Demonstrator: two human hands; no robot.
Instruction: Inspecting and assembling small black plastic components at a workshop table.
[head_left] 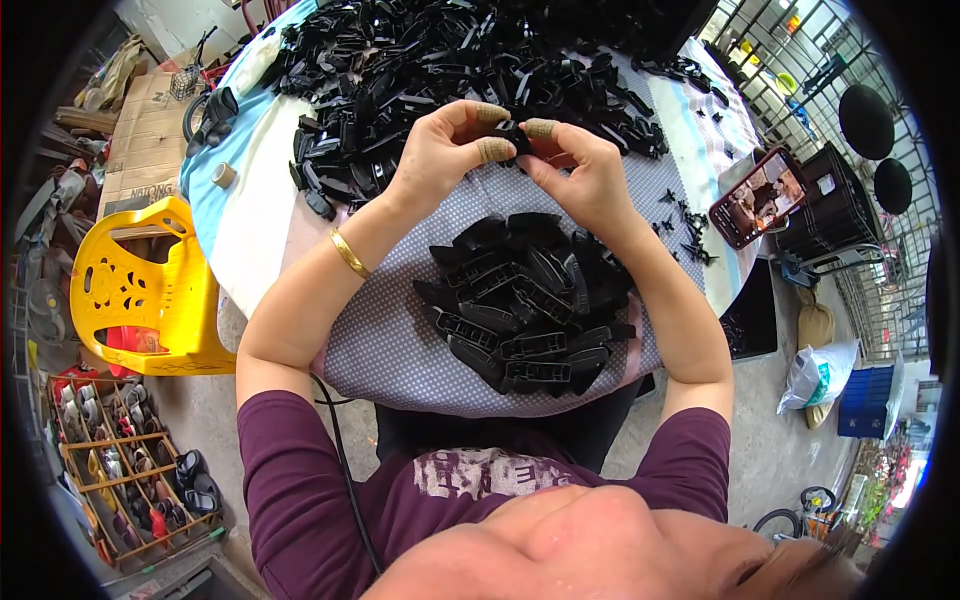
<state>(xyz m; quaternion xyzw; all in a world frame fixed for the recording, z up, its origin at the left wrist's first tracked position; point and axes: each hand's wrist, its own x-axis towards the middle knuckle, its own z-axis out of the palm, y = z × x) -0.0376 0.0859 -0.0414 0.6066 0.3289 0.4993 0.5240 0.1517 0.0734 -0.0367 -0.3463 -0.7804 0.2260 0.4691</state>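
Round and draped in a pale cloth, the table [250,215] is sitting in front of you in a cluttered workshop yard, and it is serving as the landmark for everything else. Across its far half a big heap of black plastic parts [450,70] is spreading, while a smaller pile of finished-looking black clips [525,305] is lying on the dotted grey cloth [385,345] at the table's near edge, just below your wrists. You are holding both hands up over the middle of the table: your left hand [435,155] and your right hand [585,180] are meeting, and their fingers [495,150], several of them wearing tan fingertip covers, are pinching one small black clip [515,133] between them, so the piece is hovering above the table between the two piles. A gold bangle [349,253] is resting on your left forearm. A roll of tape [223,175] is sitting near the table's left edge, and a phone in a red case [757,197] is lying at its right edge with its screen lit. Left of the table a yellow plastic chair [140,285] is standing on the floor, and nearer you on that side a wooden rack of shoes [130,470] is lying.
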